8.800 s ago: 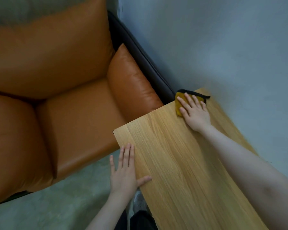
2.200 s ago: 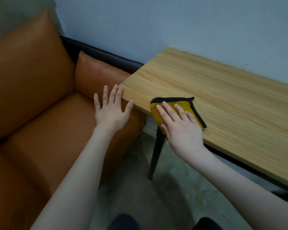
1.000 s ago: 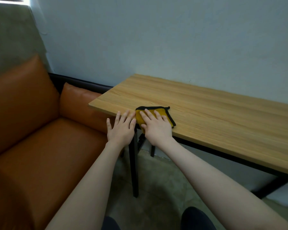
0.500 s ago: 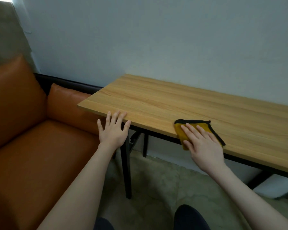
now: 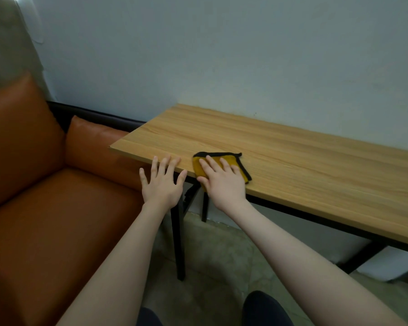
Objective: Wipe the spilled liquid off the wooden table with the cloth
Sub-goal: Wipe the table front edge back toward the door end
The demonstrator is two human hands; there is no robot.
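Pale blue-grey wall (image 5: 222, 55) behind; mottled grey floor (image 5: 212, 255) below. Wooden tabletop (image 5: 304, 165), light grain, long rectangle on black legs. Orange leather sofa (image 5: 45, 208), smooth, just beside its end. Cloth (image 5: 231, 160): yellow, black-edged, folded square, lying near the front edge by the corner. I see my right hand (image 5: 222, 182) pressed flat on it, fingers (image 5: 212, 164) spread, gripping nothing. Left hand (image 5: 161, 184): fingers splayed, tips at the front edge, holding nothing.

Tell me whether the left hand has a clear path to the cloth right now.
Probably yes. The left hand lies open at the table edge beside the cloth; only the right hand covers it.
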